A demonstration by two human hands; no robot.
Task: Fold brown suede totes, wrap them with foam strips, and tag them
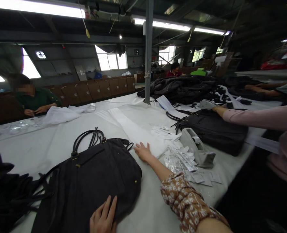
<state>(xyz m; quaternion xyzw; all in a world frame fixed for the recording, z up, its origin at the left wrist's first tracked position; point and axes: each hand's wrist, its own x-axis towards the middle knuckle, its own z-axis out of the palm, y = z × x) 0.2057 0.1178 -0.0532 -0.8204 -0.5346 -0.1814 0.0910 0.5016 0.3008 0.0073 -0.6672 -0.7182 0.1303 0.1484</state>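
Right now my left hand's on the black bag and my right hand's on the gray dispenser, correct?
No, the head view shows your right hand at the white sheet; the gray dispenser is farther right. Your left hand is on the black bag.

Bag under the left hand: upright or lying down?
Lying down: the bag has its broad side facing up, handles pointing away across the table, left hand on it.

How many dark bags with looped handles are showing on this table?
2: one handbag touched by the left hand, another bag near a pink sleeve. Dark piles may hide more.
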